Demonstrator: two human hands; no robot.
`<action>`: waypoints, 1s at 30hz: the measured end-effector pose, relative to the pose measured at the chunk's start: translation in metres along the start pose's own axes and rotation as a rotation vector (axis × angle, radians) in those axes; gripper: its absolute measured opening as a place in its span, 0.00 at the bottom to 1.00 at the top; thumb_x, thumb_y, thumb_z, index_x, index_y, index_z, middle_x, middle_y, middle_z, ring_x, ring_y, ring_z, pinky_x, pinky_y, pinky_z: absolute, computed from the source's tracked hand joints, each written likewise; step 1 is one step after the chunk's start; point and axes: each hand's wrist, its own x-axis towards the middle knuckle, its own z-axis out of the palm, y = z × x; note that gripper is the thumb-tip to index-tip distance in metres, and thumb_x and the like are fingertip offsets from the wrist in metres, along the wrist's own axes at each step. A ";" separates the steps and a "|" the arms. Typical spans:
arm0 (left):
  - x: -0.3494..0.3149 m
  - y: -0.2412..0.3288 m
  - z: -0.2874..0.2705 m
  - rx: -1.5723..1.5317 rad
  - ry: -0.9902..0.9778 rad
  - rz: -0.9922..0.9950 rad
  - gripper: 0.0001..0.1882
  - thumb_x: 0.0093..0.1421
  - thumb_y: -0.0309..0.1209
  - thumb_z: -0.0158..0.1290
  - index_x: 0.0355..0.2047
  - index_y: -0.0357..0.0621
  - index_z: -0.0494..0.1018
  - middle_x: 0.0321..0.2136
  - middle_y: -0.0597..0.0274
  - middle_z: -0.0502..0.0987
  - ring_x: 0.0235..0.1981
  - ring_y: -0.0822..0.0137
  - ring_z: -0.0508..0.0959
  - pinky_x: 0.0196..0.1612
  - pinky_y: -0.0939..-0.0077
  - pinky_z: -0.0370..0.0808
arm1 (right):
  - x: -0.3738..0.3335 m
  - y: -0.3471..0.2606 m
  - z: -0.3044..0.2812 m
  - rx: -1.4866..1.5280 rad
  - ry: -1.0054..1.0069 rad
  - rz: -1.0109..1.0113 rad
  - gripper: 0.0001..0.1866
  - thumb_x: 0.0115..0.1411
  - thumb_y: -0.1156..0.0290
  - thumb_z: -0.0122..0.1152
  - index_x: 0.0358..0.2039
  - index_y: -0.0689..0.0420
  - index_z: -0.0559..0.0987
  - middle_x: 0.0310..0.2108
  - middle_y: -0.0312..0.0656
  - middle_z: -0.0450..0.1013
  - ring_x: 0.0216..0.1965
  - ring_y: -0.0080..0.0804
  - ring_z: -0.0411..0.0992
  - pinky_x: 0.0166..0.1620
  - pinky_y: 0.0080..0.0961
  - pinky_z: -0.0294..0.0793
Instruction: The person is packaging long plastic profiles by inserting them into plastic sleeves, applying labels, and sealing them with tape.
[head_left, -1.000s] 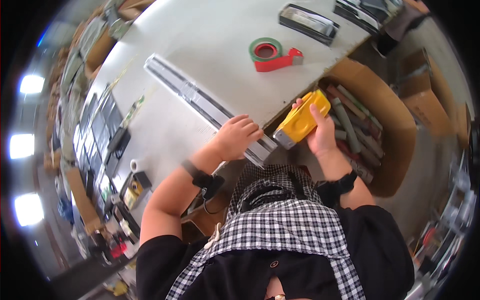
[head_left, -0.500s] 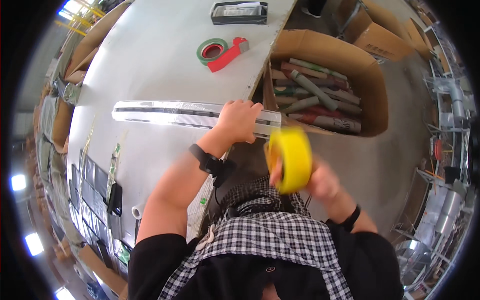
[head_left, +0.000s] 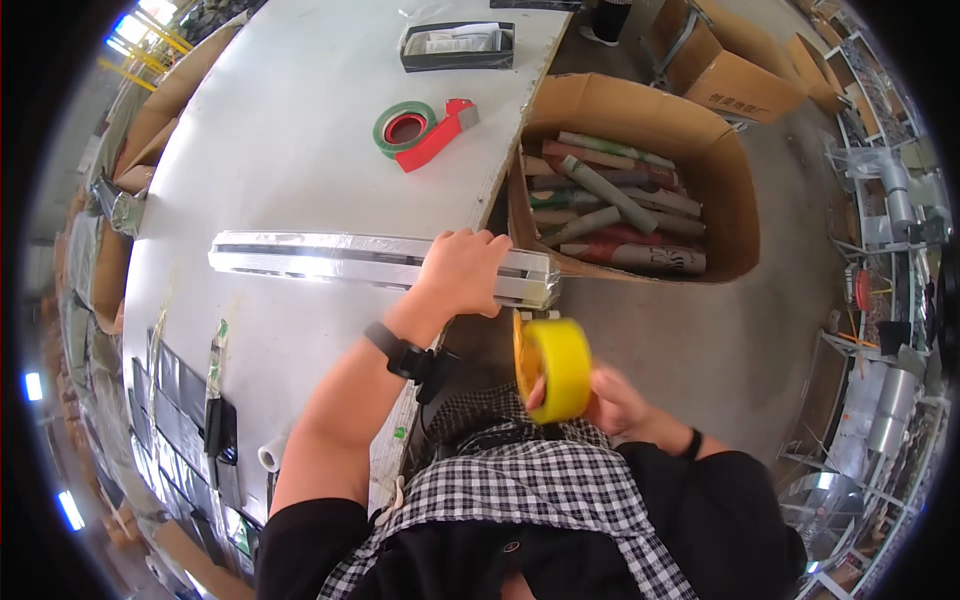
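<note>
A long, narrow bundle (head_left: 320, 257) of white and silver strips in clear wrapping lies across the table, its right end jutting past the edge. My left hand (head_left: 462, 272) is closed over it near that end, fingers curled over the far side. Below the bundle's end, my right hand (head_left: 615, 402) holds a yellow tape roll (head_left: 563, 370) with its fingers reaching into the core. An orange-yellow piece shows at the roll's left side. Slight motion blur covers the roll. The bundle's overhanging end has clear film around it.
On the white table (head_left: 300, 130) sit a red tape dispenser (head_left: 432, 148) with a green-edged roll and a black open box (head_left: 458, 46). An open cardboard box (head_left: 735, 200) of rolled tubes stands right of the table. Dark flat pieces (head_left: 180, 400) lie at the lower left.
My right hand has moved the tape roll down and slightly left, away from the bundle's end. My left hand still grips the bundle. The whole view has shifted slightly.
</note>
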 end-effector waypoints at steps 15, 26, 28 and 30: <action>-0.026 0.020 0.016 0.013 0.325 0.085 0.41 0.31 0.43 0.66 0.49 0.49 0.66 0.45 0.61 0.70 0.48 0.58 0.70 0.53 0.61 0.65 | 0.149 -0.092 -0.091 -1.556 0.352 -0.896 0.34 0.45 0.66 0.70 0.49 0.64 0.64 0.37 0.53 0.69 0.41 0.52 0.68 0.46 0.42 0.68; 0.019 0.071 0.038 -0.118 0.167 0.045 0.21 0.51 0.28 0.50 0.48 0.50 0.71 0.36 0.62 0.76 0.41 0.60 0.74 0.46 0.65 0.67 | 0.100 0.048 -0.179 -0.723 0.918 -0.182 0.27 0.44 0.72 0.66 0.46 0.61 0.67 0.35 0.43 0.72 0.35 0.33 0.72 0.38 0.30 0.72; 0.024 0.074 0.025 -0.190 0.208 0.135 0.28 0.49 0.32 0.54 0.53 0.48 0.67 0.38 0.61 0.76 0.42 0.58 0.74 0.49 0.64 0.67 | 0.113 0.107 -0.217 -0.275 1.031 -0.201 0.23 0.44 0.76 0.65 0.42 0.62 0.71 0.35 0.45 0.73 0.35 0.34 0.73 0.37 0.31 0.73; 0.005 0.055 0.015 -0.277 0.384 0.193 0.42 0.41 0.38 0.62 0.58 0.47 0.61 0.42 0.58 0.74 0.44 0.55 0.73 0.52 0.62 0.66 | 0.135 0.114 -0.162 -0.132 0.974 -0.127 0.16 0.46 0.76 0.64 0.37 0.61 0.73 0.33 0.44 0.73 0.34 0.35 0.73 0.35 0.31 0.73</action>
